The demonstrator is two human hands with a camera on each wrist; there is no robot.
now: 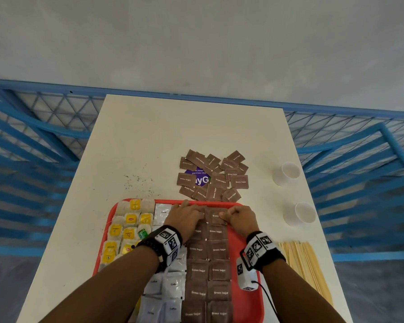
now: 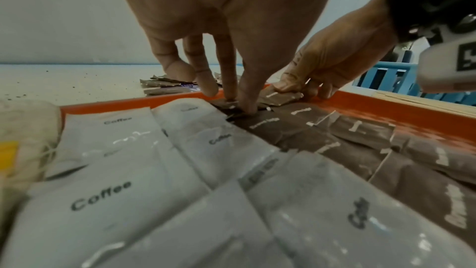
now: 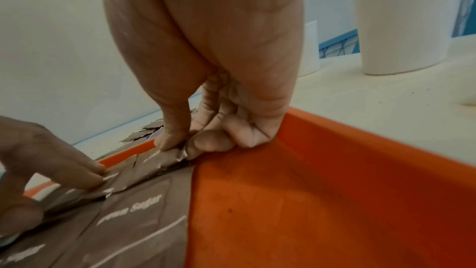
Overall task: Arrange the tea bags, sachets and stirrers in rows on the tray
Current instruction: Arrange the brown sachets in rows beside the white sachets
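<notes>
A red tray (image 1: 250, 304) holds yellow-tagged tea bags (image 1: 129, 233) on its left, white coffee sachets (image 1: 173, 285) in the middle and two columns of brown sugar sachets (image 1: 218, 270) to their right. At the far end of the brown columns my right hand (image 1: 237, 216) pinches the corner of a brown sugar sachet (image 3: 165, 157) between thumb and curled fingers. My left hand (image 1: 187, 216) presses straight fingertips (image 2: 247, 105) onto the neighbouring brown sachet (image 2: 260, 123). Wooden stirrers (image 1: 304, 264) lie on the table to the right of the tray.
A loose pile of brown sugar sachets (image 1: 214, 176) lies on the white table (image 1: 163, 136) just beyond the tray, over a purple sticker (image 1: 200, 179). Two white paper cups (image 1: 287, 173) (image 1: 301, 213) stand at the right edge. Dark crumbs (image 1: 138, 181) dot the table. Blue railing (image 1: 33, 141) surrounds it.
</notes>
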